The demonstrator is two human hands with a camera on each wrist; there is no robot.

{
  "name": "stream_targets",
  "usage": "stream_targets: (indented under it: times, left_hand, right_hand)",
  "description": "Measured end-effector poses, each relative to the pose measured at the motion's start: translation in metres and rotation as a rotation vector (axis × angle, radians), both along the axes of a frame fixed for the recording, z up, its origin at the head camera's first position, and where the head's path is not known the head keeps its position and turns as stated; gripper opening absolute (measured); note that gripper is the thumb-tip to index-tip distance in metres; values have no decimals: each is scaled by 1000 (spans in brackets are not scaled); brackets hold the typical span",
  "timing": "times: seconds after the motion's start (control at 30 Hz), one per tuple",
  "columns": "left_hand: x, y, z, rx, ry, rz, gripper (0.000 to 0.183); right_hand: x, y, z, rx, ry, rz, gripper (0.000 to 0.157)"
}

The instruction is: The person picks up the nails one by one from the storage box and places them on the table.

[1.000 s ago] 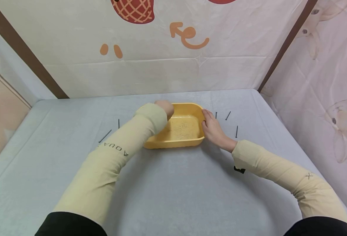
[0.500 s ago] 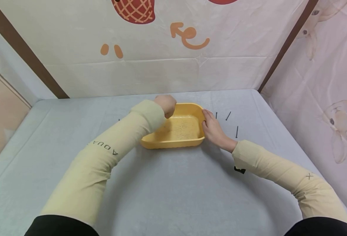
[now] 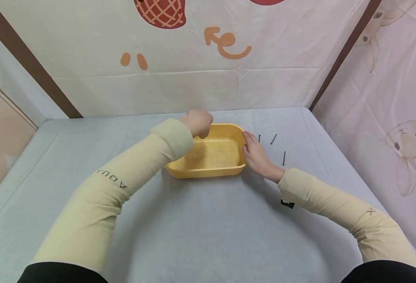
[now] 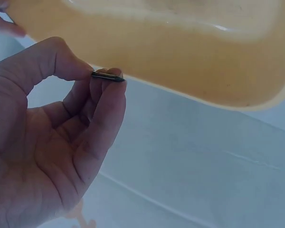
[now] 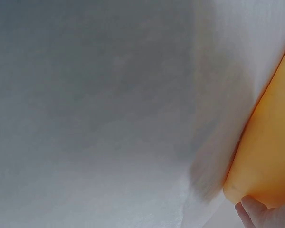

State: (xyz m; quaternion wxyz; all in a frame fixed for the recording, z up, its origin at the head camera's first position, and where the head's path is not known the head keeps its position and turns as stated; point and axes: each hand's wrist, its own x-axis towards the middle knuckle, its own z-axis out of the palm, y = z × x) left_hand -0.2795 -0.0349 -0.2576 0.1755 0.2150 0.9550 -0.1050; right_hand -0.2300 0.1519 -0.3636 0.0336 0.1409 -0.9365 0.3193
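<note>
A yellow plastic basin (image 3: pixel 204 172) stands near the back of the table. Its left part is hidden by my left sleeve. Over its far left rim is my left hand (image 3: pixel 197 122), with thumb and fingertips pinching a short dark nail (image 4: pixel 107 76). The nail lies nearly level in the left wrist view, pointed end outward, just off the basin's rim. My right hand (image 3: pixel 259 158) rests against the basin's right side, its fingers fairly straight along the rim and outer wall. In the right wrist view only some fingers (image 5: pixel 253 206) show at the basin's corner.
To the right of the basin lie three dark nails: one nearest the rim (image 3: pixel 259 138), one slanted (image 3: pixel 273 139) and one nearer me (image 3: pixel 284 158). A patterned cloth wall (image 3: pixel 208 92) rises behind the pale blue table (image 3: pixel 208 228).
My left hand has moved slightly up and away from me, and its sleeve has shifted left, covering nails seen earlier on the left. The right hand and basin have stayed put.
</note>
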Motion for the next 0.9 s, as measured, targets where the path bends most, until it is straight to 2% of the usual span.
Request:
stream_targets:
  times: [0.27,0.63,0.8,0.9]
  left_hand:
    - [11,-6,-3,97,90,-39,27]
    - [24,-14,-12,231,202,-22,29]
    - [30,-16,-12,281,220,-20,30]
    - [33,-17,-12,299,221,-12,20]
  right_hand:
    - [0,0,0,-1,-12,-3,46]
    - [1,-1,1,0,-7,1,46]
    - [1,0,0,3,-4,3,46]
    - [1,-1,0,0,-7,3,46]
